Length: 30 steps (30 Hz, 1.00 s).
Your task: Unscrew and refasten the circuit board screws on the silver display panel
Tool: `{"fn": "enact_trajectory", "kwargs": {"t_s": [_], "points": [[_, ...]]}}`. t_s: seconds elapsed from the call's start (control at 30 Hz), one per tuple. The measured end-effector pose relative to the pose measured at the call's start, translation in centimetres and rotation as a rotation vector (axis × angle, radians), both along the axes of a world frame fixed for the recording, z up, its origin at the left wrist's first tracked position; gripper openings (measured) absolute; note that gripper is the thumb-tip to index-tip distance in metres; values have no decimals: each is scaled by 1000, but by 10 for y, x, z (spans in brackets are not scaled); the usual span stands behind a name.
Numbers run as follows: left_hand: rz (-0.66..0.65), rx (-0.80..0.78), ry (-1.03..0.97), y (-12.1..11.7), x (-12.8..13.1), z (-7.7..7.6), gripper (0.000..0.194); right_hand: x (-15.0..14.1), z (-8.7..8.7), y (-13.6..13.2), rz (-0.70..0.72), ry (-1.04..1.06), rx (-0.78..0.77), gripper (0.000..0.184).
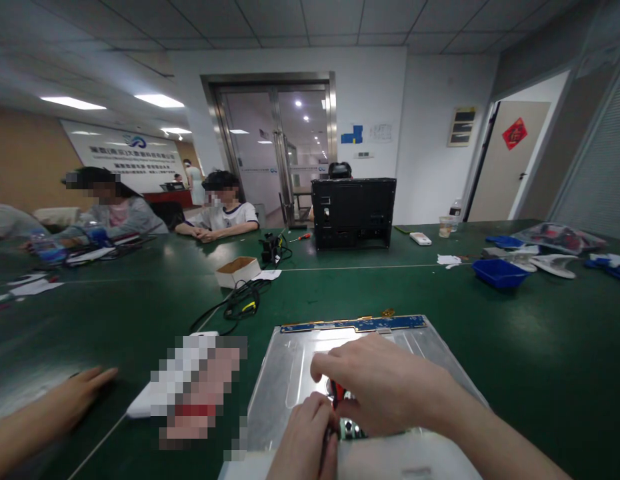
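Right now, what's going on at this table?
A person works over a metal panel lying flat on the green table. The right hand and left hand meet over the panel's near edge, pinching a small red-handled tool; its tip is hidden. Another person's hand rests on the table to the left. Two more people sit across the table, beside a black case.

Right of the metal panel [300, 373] we see open green bench [540, 347]; to its left a co-worker's hand [75, 393] and tangled cables [240, 303] crowd our way.
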<state>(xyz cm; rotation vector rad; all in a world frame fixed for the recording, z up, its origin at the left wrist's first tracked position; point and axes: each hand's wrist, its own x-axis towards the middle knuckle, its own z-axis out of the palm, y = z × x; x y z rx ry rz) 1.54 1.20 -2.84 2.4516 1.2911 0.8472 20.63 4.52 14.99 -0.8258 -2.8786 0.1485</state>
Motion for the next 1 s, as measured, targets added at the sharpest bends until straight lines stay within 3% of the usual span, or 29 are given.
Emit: {"fn": "enact_trajectory", "kwargs": {"t_s": [0.2, 0.4, 0.53, 0.7, 0.83, 1.0], "points": [[6, -37, 14, -2, 0, 2, 19, -7, -1, 0, -184, -76, 78, 25], [6, -60, 22, -2, 1, 10, 19, -3, 1, -2, -67, -48, 59, 11], [5, -28, -5, -1, 1, 10, 18, 2, 4, -4, 14, -5, 10, 31], [8, 33, -63, 0, 2, 6, 23, -2, 0, -2, -38, -29, 63, 20], [20, 9, -27, -1, 2, 5, 21, -7, -4, 2, -107, -48, 106, 26], [34, -26, -15, -2, 1, 7, 19, -4, -2, 1, -42, -38, 62, 10]]}}
